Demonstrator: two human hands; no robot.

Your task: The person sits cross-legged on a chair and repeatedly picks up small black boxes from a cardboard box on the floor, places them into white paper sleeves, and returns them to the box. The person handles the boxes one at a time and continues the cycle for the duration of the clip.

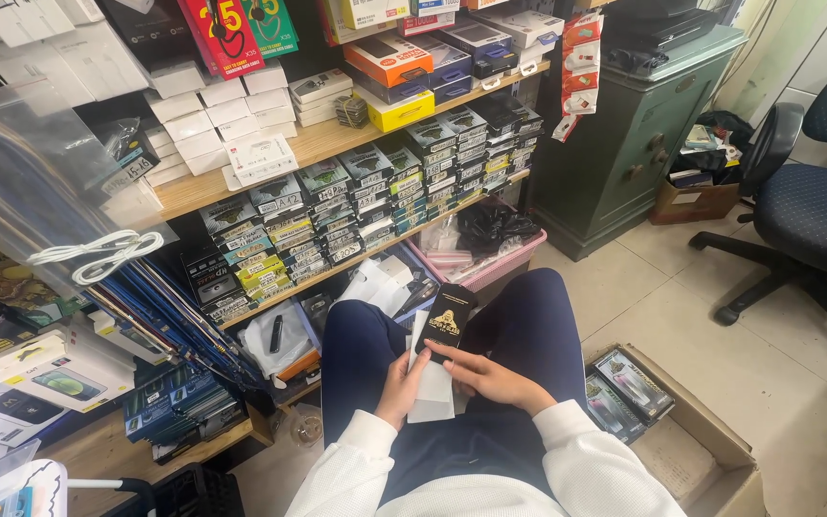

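Sitting on the floor with knees apart in dark blue trousers, a person holds a stack of small flat packages over the lap. The left hand has its fingers curled around a white sleeve, gripping it from the left edge. The right hand is closed on the lower end of a black packet with gold print, thumb on its face, so the packet stands nearly upright and overlaps the top of the white sleeve.

Just ahead of the knees stands a low wooden shelf lined with rows of small boxed packets, tilted back and labelled by hand. Below it a pink basket holding black cables sits on the floor, touching the shelf's right end. White boxes are piled on the upper shelf. To the person's left, a clear plastic bag with a white cable hangs over blue packages. On the right, just beside the thigh, an open cardboard box holds two dark packets. Farther right are a green metal cabinet and a blue office chair, well apart from the hands.
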